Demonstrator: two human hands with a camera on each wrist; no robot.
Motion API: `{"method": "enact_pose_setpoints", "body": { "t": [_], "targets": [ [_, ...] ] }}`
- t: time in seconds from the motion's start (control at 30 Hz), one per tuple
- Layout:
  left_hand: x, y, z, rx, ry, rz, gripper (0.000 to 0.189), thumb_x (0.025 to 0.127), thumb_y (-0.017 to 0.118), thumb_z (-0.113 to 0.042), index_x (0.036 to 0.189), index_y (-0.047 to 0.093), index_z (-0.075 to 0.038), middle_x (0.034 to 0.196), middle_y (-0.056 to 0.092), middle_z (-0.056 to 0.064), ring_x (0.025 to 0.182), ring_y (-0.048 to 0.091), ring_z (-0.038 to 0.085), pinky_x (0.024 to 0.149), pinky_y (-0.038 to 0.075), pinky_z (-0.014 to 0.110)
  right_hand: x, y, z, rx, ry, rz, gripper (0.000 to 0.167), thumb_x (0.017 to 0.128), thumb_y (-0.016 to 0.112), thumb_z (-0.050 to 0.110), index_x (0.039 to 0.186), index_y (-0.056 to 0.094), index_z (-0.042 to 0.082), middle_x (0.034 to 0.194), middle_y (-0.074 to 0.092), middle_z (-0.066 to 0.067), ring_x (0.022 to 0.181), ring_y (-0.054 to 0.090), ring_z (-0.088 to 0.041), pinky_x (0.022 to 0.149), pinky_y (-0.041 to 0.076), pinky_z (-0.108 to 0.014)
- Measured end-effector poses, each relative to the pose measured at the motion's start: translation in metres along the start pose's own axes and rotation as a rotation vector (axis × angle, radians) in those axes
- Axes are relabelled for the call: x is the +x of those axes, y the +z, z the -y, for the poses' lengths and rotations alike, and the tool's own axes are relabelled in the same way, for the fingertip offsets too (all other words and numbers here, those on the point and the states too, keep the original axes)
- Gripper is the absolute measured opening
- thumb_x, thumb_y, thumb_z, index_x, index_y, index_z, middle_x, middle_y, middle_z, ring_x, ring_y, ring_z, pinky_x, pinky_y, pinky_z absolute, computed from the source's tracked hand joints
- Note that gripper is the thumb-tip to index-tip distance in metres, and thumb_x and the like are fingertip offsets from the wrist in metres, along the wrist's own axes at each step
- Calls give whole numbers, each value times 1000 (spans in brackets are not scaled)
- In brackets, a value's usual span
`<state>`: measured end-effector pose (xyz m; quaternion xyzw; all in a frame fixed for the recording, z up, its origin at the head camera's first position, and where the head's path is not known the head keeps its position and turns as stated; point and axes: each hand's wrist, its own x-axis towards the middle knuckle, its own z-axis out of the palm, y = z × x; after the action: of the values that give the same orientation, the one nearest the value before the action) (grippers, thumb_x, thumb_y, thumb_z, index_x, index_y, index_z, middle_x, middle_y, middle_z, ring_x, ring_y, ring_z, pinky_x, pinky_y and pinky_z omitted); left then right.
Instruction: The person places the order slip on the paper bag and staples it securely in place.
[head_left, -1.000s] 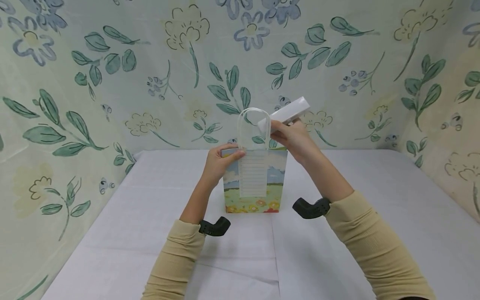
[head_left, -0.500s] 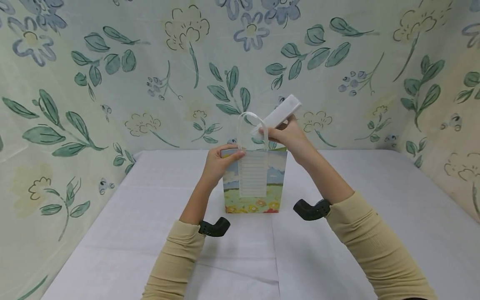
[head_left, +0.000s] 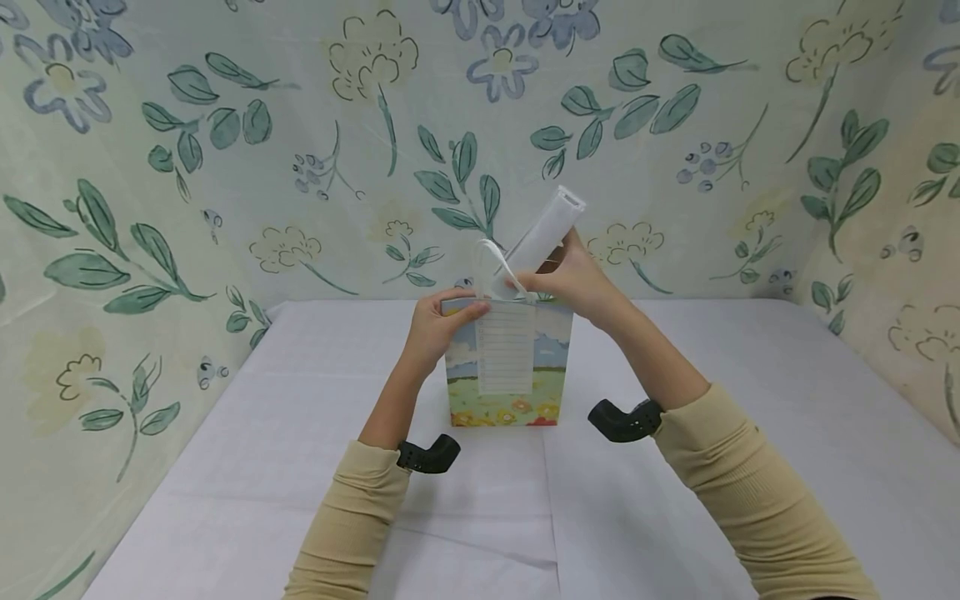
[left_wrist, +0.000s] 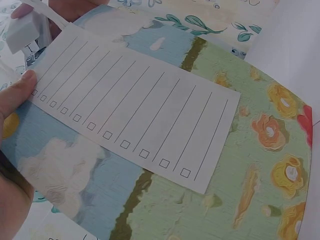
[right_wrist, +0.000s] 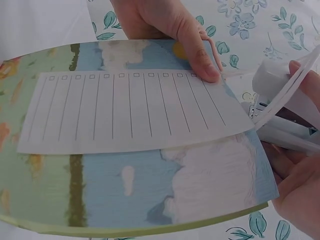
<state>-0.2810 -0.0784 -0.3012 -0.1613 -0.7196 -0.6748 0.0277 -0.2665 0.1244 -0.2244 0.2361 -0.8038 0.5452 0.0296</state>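
A paper gift bag (head_left: pixel 550 392), painted with sky, grass and flowers, stands upright on the table. A lined white sheet (left_wrist: pixel 135 110) with small checkboxes lies flat on its front. My left hand (head_left: pixel 438 327) pinches the bag's top left edge, its thumb on the sheet's corner. My right hand (head_left: pixel 581 279) grips a long, narrow white object (head_left: pixel 542 237), tilted with its lower end at the bag's mouth. The white cord handle (head_left: pixel 491 250) crosses in front of that object and leans left. In the right wrist view, part of the white object (right_wrist: pixel 272 80) shows behind the handle.
A white cloth (head_left: pixel 315 400) covers the table around the bag. Floral fabric (head_left: pixel 300 150) hangs close behind and at both sides. Dark wrist cameras (head_left: pixel 431 454) stick out below both hands.
The right hand has moved left and slightly down, tipping the white object steeper, its lower end now at the bag's mouth. The handle has been pushed left and down. The left hand stays put.
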Motion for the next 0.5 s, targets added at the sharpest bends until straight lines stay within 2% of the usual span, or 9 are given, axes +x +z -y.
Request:
{"method": "enact_pose_setpoints", "body": {
  "t": [0.1,0.27,0.5],
  "targets": [
    [0,0,-1,10,0,2,30,83,66,-16,110,63,-3,98,67,7,79,65,11,75,54,35,0,1,1,-2,-36,33,77,77,67,11,133,14,15,121,45,-19,104,55,-30,82,49,-39],
    [0,1,-1,8,5,2,30,82,67,-18,109,64,-4,94,67,3,78,65,11,74,54,34,-1,3,3,-37,-56,67,80,77,68,8,133,11,14,121,46,-20,103,57,-32,79,51,-41],
    [0,1,1,9,36,-11,30,81,69,-20,106,65,-5,89,68,-1,77,66,12,73,54,32,-2,6,5,-95,-82,96,84,76,69,11,136,11,16,126,45,-18,108,55,-33,85,48,-47]
  ]
}}
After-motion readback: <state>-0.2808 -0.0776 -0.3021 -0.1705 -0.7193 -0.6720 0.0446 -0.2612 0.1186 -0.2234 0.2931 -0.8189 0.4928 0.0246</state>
